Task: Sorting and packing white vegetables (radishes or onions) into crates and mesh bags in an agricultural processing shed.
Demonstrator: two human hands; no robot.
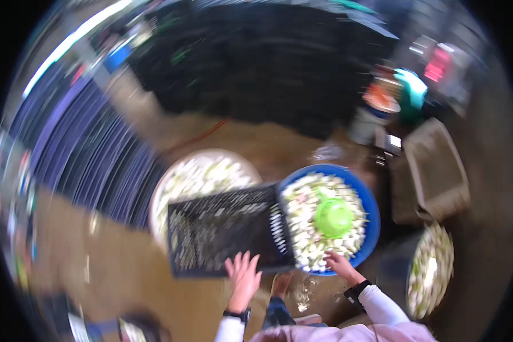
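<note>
My left hand [243, 280] has its fingers spread at the near edge of a black plastic crate [231, 231]. The crate is tilted and blurred, its inside looks mostly bare, and it partly covers a pale round tub [154, 209] of small white and pale green produce. To its right is a blue plastic tub [372, 231] full of similar produce [303, 243]. A bright green plastic scoop or cup [335, 217] lies on that heap. My right hand [341, 267] is over the blue tub's near rim, fingers slightly bent near the produce, with nothing visible in it.
Another container of produce [429, 273] stands at the right, below a brownish rectangular bin [440, 171]. Farther back are stacked buckets [378, 104]. Dark sheeting [248, 72] spans the far side, and dark ridged stacks [94, 154] lie left. The brown floor [111, 256] looks wet.
</note>
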